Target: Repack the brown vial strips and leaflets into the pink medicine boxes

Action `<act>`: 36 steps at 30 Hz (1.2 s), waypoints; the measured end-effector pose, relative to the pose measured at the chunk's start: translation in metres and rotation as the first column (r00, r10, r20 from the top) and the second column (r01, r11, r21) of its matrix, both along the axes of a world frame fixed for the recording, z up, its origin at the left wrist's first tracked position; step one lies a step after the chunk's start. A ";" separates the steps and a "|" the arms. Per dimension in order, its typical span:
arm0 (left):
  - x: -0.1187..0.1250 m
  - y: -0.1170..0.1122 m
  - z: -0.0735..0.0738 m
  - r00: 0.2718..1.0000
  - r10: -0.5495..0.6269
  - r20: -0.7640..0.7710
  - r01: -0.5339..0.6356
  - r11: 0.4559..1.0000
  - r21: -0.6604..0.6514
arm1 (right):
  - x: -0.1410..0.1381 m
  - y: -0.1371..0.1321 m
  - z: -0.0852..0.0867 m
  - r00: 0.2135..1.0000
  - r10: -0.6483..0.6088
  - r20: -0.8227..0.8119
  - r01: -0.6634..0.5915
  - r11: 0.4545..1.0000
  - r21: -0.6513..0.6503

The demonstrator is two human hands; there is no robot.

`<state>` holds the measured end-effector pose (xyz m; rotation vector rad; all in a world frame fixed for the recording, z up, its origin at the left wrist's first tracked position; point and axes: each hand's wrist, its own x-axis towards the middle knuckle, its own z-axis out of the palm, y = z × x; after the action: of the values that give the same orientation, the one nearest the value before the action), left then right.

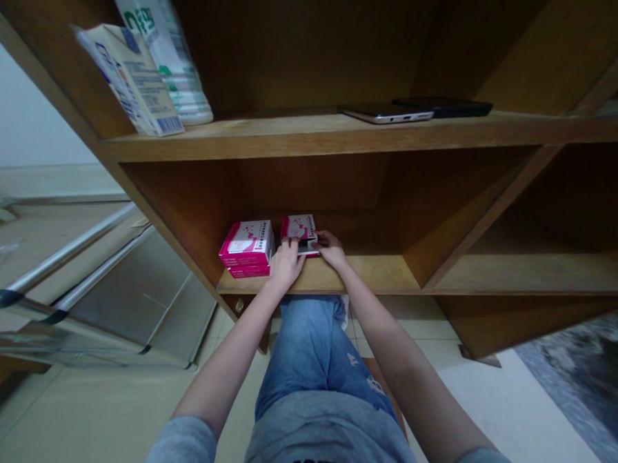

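Note:
Both my hands reach into the lower shelf [378, 273] of a wooden shelving unit. My left hand [286, 262] and my right hand [331, 250] are closed on the near edge of a pink and white box [299, 228] lying flat on the shelf board. Just left of it stands a stack of two similar pink boxes [248, 247], touching or nearly touching my left hand. My knee in blue jeans [309, 342] shows below the shelf.
On the upper shelf [335, 135] stand a leaning carton [132, 78] and a green-printed pack [168, 56] at left, two flat phones or tablets [416, 110] at right. A folded metal frame [84, 285] lies on the floor at left. A dark rug [596, 375] lies right.

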<state>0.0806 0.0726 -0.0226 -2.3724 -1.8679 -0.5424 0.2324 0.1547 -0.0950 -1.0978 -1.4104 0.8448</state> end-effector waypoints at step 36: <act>0.002 0.032 -0.026 0.996 -0.009 0.094 -0.018 0.959 0.283 | -0.002 -0.002 0.003 0.996 -0.045 -0.078 0.048 0.998 0.031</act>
<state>0.0824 0.1042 -0.0489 -2.1899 -1.6954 -0.8721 0.2304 0.1526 -0.0916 -1.0581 -1.3251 0.8201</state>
